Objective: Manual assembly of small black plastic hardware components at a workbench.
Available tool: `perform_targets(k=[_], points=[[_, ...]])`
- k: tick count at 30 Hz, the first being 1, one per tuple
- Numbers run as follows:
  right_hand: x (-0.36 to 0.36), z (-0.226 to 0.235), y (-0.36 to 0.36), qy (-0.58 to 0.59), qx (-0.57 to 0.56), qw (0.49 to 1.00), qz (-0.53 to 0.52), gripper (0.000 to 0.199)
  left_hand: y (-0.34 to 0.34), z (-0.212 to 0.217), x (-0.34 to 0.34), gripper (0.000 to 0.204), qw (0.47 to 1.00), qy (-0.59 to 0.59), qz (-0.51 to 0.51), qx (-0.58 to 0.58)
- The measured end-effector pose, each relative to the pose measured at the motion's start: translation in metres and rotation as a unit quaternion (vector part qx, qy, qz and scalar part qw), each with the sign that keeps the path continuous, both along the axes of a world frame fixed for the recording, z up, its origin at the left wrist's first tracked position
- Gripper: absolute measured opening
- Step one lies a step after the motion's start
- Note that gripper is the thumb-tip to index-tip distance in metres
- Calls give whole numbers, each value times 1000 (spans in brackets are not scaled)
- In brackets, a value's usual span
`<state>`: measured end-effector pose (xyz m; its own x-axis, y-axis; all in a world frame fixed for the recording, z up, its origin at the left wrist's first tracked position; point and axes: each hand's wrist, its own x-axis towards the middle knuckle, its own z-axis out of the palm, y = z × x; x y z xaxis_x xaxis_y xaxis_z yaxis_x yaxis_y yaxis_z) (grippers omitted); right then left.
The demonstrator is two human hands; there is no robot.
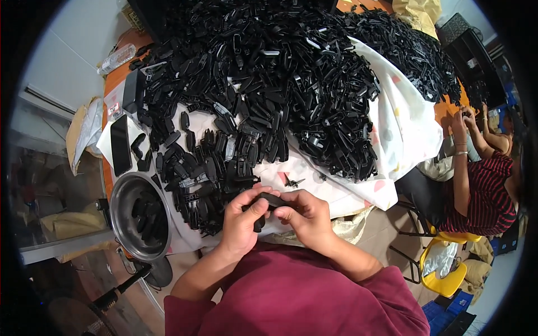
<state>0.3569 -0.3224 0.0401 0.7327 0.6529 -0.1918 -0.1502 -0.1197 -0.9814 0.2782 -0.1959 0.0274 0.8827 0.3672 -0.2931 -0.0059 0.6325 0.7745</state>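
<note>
Close to my body, over the table's near edge, both hands grip one small black plastic part (271, 200). My left hand (242, 218) pinches its left end between thumb and fingers. The other end is held by my right hand (307, 217), its thumb pressed against it. A second dark piece shows low against my left fingers, partly hidden. Just beyond my hands, a few tiny dark pieces (293, 181) lie on the white patterned cloth (274, 172). A large heap of similar black plastic parts (263, 73) covers the table ahead.
At the left stands a metal bowl (119, 224) with black parts inside. Beyond it lie a dark phone (120, 144) and a clear plastic bottle (117, 59). On the right, another person in a striped shirt (485, 187) works beside a second heap (414, 56). Nearby is a yellow chair (448, 283).
</note>
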Motion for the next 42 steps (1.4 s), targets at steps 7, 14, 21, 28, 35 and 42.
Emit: perform_targets(k=[7,14,21,28,35,42], points=[[25,-1,5,-243,-39,969,1,24,28,5,25,21,999,-30,3,27],[89,-12,6,-609,-340,712,-77,30,27,7,76,18,568,162,-94,801],[91,1,11,-538,-278,792,-76,27,17,-11,91,7,397,165,-80,900],[74,0,12,-193,40,971,-139,17,35,-2,60,13,456,4,-43,889],[63,20,11,-285,-104,952,41,23,47,36,47,19,527,-150,-45,835],[52,19,17,-300,-84,950,27,16,24,18,36,28,955,-17,-2,296]])
